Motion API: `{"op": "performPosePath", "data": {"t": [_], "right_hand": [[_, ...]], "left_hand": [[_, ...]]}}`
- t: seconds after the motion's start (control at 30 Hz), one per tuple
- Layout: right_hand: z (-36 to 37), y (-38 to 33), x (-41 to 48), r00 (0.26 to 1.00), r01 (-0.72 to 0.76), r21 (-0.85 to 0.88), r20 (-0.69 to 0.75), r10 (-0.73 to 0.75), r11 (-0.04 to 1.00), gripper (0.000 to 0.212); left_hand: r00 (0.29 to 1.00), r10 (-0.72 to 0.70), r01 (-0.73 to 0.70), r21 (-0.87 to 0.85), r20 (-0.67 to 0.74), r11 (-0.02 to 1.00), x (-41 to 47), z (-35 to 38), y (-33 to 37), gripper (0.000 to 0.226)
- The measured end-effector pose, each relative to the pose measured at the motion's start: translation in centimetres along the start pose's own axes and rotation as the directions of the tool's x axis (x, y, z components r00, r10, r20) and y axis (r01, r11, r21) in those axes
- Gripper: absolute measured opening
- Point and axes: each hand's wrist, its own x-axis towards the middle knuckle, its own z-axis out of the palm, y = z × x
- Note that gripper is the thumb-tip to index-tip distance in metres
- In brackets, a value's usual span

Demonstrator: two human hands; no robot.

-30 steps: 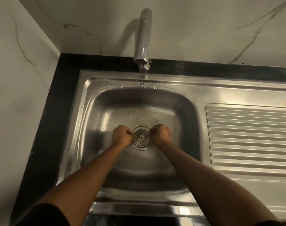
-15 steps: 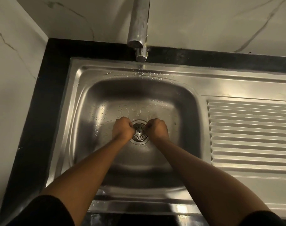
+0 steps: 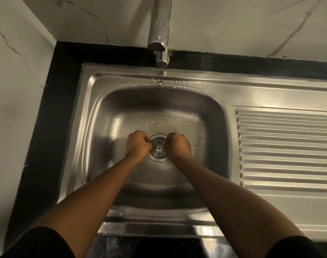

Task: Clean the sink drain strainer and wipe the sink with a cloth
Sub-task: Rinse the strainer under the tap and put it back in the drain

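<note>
Down in the sink, my left grip and right grip pinch the strainer rim; I fear the wet metal slipping out.

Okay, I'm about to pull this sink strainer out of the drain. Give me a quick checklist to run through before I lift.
1. Left hand and right hand pinch opposite sides of the drain strainer: ok.
2. Strainer loose in the drain: cannot tell; it sits flush.
3. Tap off: ok, no stream visible.
4. Sink basin free of standing water: ok, droplets only.
5. Cloth ready nearby: cannot tell, none in view.
</note>
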Motion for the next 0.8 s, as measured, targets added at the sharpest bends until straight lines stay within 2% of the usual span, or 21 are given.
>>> {"op": "performPosePath", "data": {"t": [0.13,0.3,0.5,0.63,0.8], "right_hand": [[-1.9,-0.4,-1.0,1.000,0.008,0.102,-0.014,-0.006,0.995,0.015],[-5.8,-1.3,-3.7,0.997,0.064,0.270,-0.065,-0.048,0.961,0.018],[-10.5,-0.5,-7.8,0.982,0.123,0.418,-0.181,-0.050,0.900,0.018],[-13.4,0.7,-10.4,0.963,0.154,0.497,-0.270,-0.017,0.854,0.015],[-16.5,2.4,-13.0,0.951,0.183,0.603,-0.308,0.015,0.776,0.014]], "left_hand": [[1.000,0.019,-0.020,-0.061,-0.025,0.998,-1.3,-1.1,1.3,0.007],[0.993,0.102,-0.112,-0.210,-0.054,0.971,-4.1,-3.0,3.3,0.014],[0.982,0.171,-0.190,-0.369,-0.084,0.910,-9.1,-5.3,6.5,0.019],[0.971,0.225,-0.238,-0.430,-0.082,0.871,-12.2,-6.4,9.2,0.019],[0.951,0.307,-0.293,-0.467,-0.049,0.834,-15.4,-6.6,13.0,0.017]]}}
